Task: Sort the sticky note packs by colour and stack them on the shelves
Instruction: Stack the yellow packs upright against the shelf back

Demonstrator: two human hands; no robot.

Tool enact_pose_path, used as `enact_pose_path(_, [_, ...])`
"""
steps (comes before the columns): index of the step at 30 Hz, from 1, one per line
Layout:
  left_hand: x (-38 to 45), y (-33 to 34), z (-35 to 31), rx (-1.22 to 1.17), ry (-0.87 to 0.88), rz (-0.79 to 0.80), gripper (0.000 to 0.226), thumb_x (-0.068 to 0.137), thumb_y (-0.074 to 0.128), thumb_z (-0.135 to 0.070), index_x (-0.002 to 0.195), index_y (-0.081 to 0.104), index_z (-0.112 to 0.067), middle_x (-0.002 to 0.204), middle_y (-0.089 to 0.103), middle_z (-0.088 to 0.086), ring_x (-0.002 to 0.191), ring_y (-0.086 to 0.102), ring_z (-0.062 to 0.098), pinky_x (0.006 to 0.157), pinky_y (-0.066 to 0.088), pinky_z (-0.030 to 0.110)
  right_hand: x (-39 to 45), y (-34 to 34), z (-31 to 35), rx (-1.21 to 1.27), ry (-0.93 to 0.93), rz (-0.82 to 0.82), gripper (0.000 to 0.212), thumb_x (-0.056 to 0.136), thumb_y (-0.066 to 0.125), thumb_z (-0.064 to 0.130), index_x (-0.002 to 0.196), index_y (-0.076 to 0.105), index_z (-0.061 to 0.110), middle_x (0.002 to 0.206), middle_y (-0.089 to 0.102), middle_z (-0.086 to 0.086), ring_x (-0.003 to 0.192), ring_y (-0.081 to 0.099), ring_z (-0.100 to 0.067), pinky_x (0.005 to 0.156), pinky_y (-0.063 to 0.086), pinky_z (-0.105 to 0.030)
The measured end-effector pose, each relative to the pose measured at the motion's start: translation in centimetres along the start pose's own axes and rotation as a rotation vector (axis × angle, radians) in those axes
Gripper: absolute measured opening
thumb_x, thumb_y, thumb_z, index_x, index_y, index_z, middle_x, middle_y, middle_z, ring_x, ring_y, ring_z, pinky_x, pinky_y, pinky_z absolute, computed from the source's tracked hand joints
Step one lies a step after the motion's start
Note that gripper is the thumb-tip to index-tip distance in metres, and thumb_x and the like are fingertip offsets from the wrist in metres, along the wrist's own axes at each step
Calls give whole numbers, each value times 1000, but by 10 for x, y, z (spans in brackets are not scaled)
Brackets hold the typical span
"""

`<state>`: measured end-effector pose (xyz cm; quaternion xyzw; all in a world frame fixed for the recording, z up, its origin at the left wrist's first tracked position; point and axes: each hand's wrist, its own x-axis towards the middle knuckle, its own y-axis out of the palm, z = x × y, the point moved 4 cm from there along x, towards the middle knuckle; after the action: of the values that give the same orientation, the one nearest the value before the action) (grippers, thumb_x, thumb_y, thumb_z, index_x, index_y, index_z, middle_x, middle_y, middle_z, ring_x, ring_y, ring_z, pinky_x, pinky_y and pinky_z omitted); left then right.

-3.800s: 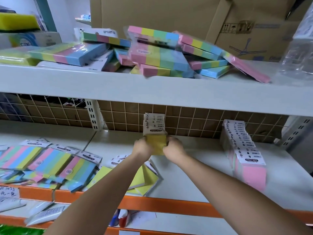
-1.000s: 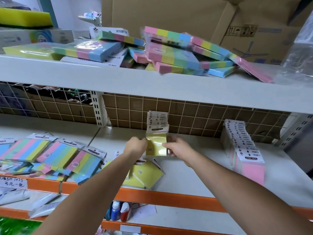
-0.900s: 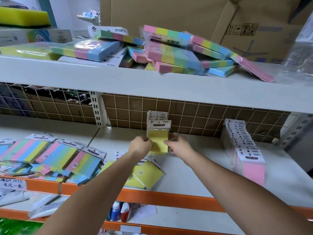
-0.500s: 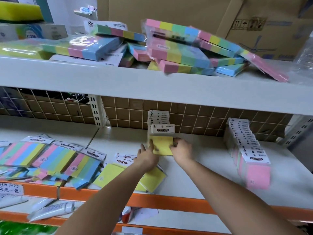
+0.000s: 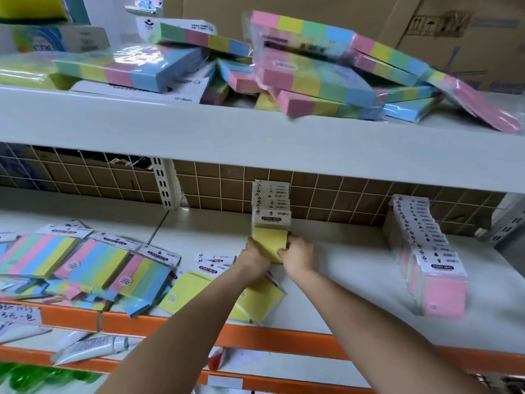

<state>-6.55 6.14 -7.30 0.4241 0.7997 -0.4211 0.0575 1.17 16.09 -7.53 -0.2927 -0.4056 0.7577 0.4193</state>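
A row of yellow sticky note packs [image 5: 270, 240] stands upright in the middle of the white shelf [image 5: 341, 265], running back to the wire grid. My left hand [image 5: 254, 258] and my right hand [image 5: 298, 255] press on the two sides of the front yellow pack. Loose yellow packs [image 5: 193, 291] lie flat under my left forearm near the shelf's front edge. A standing row of pink packs [image 5: 443, 291] fills the right side. Striped multicolour packs [image 5: 93, 263] lie scattered at the left.
The upper shelf [image 5: 199, 129] carries a loose heap of large striped pads [image 5: 318, 78], some overhanging its front edge. Cardboard boxes [image 5: 454, 32] stand behind them. An orange shelf rail [image 5: 284, 341] runs below, with white tubes [image 5: 91, 346] on the lower level.
One second ago I held a yellow pack tilted in front of the row. It now stands upright at the row's front, with both hands lower on its sides.
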Motion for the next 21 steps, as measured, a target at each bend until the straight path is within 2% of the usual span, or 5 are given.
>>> enact_pose_path(2, [2, -2, 1, 12, 12, -6, 56, 89, 41, -7, 141, 21, -8, 131, 49, 23, 122, 46, 37, 100, 41, 39, 1, 0, 0, -20, -3, 1, 31, 90, 62, 29, 119, 63, 19, 117, 65, -10, 110, 60, -29, 79, 47, -29])
enact_pose_path(6, [4, -11, 2, -5, 31, -7, 54, 91, 41, -7, 143, 26, -9, 130, 52, 19, 121, 48, 33, 93, 42, 33, 3, 1, -1, -48, -24, 34, 33, 92, 60, 31, 121, 61, 17, 121, 64, -9, 114, 58, -30, 85, 48, -31])
enact_pose_path(15, [-1, -16, 4, -46, 41, 75, 47, 92, 40, -8, 138, 30, -7, 126, 54, 21, 117, 53, 36, 90, 47, 39, 4, 6, -7, -19, 76, 86, 40, 90, 61, 39, 121, 57, 14, 123, 61, -10, 116, 55, -30, 86, 46, -31])
enact_pose_path(19, [-6, -16, 4, 49, 78, 51, 41, 95, 40, -9, 135, 34, -1, 134, 47, 17, 125, 46, 32, 96, 39, 33, 1, 6, -16, 104, 96, 121, 50, 85, 70, 32, 125, 51, 8, 125, 60, -13, 114, 56, -31, 88, 47, -33])
enact_pose_path(21, [-11, -14, 5, 118, 109, 54, 40, 95, 41, -9, 134, 40, -1, 135, 48, 16, 126, 46, 30, 99, 37, 31, -4, 9, -18, 180, 84, 149, 42, 83, 73, 23, 118, 52, 11, 123, 62, -13, 109, 60, -28, 84, 47, -31])
